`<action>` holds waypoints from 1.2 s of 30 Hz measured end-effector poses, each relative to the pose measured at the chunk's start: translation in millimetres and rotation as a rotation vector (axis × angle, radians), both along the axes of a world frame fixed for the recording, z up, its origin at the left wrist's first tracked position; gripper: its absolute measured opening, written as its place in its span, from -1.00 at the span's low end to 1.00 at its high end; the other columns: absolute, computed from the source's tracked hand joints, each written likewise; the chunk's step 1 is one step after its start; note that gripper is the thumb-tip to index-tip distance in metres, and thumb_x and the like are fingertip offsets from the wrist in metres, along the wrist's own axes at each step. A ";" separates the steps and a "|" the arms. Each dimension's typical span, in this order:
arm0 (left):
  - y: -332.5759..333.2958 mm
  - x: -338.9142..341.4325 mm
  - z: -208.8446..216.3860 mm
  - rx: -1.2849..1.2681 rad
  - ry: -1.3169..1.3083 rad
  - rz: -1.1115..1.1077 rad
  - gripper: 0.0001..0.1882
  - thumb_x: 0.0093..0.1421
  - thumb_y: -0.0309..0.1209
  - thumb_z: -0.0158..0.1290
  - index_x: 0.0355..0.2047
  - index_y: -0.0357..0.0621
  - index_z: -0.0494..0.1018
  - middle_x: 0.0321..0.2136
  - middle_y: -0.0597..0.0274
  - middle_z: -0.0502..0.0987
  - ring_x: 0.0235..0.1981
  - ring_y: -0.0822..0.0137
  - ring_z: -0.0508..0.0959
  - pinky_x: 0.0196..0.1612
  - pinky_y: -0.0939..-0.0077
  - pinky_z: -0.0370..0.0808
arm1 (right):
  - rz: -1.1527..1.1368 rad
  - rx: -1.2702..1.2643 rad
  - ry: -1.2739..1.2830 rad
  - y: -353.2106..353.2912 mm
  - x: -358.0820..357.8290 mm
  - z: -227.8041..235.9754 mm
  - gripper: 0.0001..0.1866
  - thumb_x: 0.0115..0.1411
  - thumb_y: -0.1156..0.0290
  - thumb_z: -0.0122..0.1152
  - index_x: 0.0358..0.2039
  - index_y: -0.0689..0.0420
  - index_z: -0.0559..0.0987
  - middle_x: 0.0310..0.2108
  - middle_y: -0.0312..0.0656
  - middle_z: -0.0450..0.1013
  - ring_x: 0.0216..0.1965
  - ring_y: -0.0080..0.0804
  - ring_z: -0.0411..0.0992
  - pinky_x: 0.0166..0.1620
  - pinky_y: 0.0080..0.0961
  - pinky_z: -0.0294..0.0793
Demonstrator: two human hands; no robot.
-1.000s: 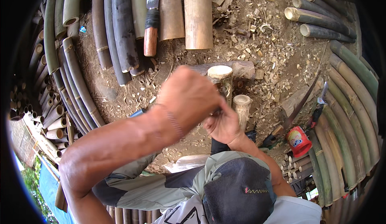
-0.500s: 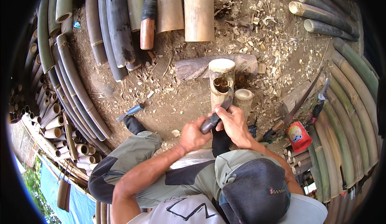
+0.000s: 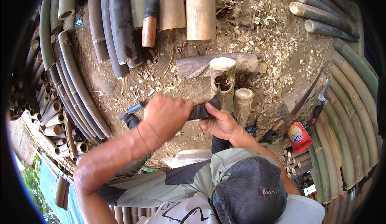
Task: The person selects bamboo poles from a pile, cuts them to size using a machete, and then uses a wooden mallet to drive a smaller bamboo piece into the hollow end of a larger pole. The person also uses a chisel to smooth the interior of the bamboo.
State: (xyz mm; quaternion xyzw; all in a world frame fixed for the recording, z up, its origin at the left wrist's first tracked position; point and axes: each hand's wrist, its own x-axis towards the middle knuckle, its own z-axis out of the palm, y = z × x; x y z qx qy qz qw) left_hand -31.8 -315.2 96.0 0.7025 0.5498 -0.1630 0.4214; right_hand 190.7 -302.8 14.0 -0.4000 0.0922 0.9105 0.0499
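Observation:
A short-bladed knife (image 3: 216, 100) with a dark handle is held in front of me, its blade angled up and to the right. My left hand (image 3: 165, 116) is closed round the handle end, slightly smeared by motion. Fingers and thumb of my right hand (image 3: 220, 123) are closed on the knife near the base of the blade. Just beyond the tip stands an upright bamboo section (image 3: 223, 65) with a notch cut in its side; pale curled shavings show inside the notch. Whether the tip touches the bamboo I cannot tell.
Behind the bamboo lies a weathered log (image 3: 193, 66); a short stump (image 3: 243, 97) stands to its right. A blue-handled tool (image 3: 134, 108) lies left. A large knife (image 3: 149, 29) rests among bamboo poles ahead. A red packet (image 3: 299, 137) and a long blade (image 3: 299, 103) are right.
My left hand has moved up and left, with its elbow swung outward. The knife has turned and shifted left along with my right hand. The bamboo section has stayed upright.

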 end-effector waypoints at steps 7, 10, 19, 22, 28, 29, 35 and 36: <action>-41.0 13.7 -43.1 -0.106 -0.251 0.192 -0.62 -0.05 -0.39 0.15 -0.21 -0.14 0.33 -0.49 0.05 0.58 -0.50 0.04 0.62 -0.45 0.13 0.55 | 0.303 0.227 -0.257 15.4 11.7 17.1 -0.69 0.36 0.25 0.09 -0.05 0.22 0.52 -0.45 -0.26 0.51 -0.65 -0.59 0.31 -0.42 -0.49 0.46; -76.4 72.5 -54.9 -0.077 -0.303 0.501 -0.56 -0.06 -0.39 0.18 -0.16 -0.15 0.31 -0.47 0.03 0.57 -0.49 -0.02 0.62 -0.43 0.14 0.56 | 0.476 0.449 -0.440 19.0 21.6 21.5 -0.74 0.35 0.30 0.11 -0.12 0.23 0.55 -0.38 -0.20 0.55 -0.66 -0.63 0.31 -0.49 -0.56 0.45; -5.5 8.5 -4.7 0.202 0.002 0.074 -0.84 0.07 -0.44 0.09 -0.29 -0.08 0.46 -0.47 0.20 0.53 -0.44 0.22 0.61 -0.37 0.30 0.51 | -0.001 0.035 -0.033 19.8 5.6 20.8 -0.67 0.43 0.34 -0.08 0.10 0.23 0.38 -0.10 -0.08 0.52 -0.58 -0.50 0.41 -0.25 -0.32 0.58; 28.3 -17.4 -18.9 -0.207 -0.120 0.007 -0.82 -0.06 -0.40 0.12 -0.38 -0.08 0.50 -0.53 0.02 0.58 -0.42 0.00 0.62 -0.31 0.11 0.54 | 0.051 0.009 -0.018 19.7 -1.1 19.1 -0.64 0.41 0.33 -0.04 0.14 0.22 0.40 -0.32 -0.28 0.51 -0.63 -0.58 0.31 -0.27 -0.33 0.56; -43.0 13.0 -69.3 -0.309 -0.407 0.444 -0.70 -0.07 -0.35 0.20 -0.28 -0.05 0.47 -0.47 -0.01 0.60 -0.37 -0.05 0.63 -0.24 0.06 0.55 | 0.380 0.307 -0.389 25.3 -3.3 25.6 -0.72 0.29 0.34 0.15 -0.09 0.26 0.57 -0.56 -0.35 0.46 -0.69 -0.73 0.18 -0.40 -0.52 0.48; -60.7 31.7 -73.8 -0.267 -0.404 0.537 -0.68 -0.05 -0.33 0.21 -0.25 -0.05 0.47 -0.45 -0.03 0.61 -0.37 -0.05 0.63 -0.23 0.07 0.56 | 0.424 0.371 -0.453 23.2 -1.4 26.4 -0.74 0.29 0.35 0.15 -0.12 0.26 0.57 -0.53 -0.31 0.49 -0.68 -0.73 0.20 -0.41 -0.54 0.47; -76.5 133.5 -73.4 -0.313 -0.617 1.135 -0.51 0.01 -0.37 0.19 -0.02 -0.20 0.41 -0.40 -0.15 0.59 -0.35 -0.09 0.64 -0.23 0.18 0.55 | 0.660 0.966 -0.715 12.4 24.4 3.0 -0.75 0.30 0.33 0.08 -0.25 0.27 0.60 -0.47 -0.11 0.60 -0.47 -0.36 0.56 -0.38 -0.42 0.51; -72.1 145.4 -70.4 -0.302 -0.654 1.234 -0.49 0.02 -0.39 0.20 0.00 -0.24 0.39 -0.40 -0.13 0.60 -0.35 -0.06 0.64 -0.24 0.24 0.55 | 0.710 0.978 -0.778 18.5 17.6 7.4 -0.72 0.30 0.29 0.05 -0.28 0.27 0.59 -0.54 -0.07 0.57 -0.45 -0.21 0.58 -0.33 -0.30 0.50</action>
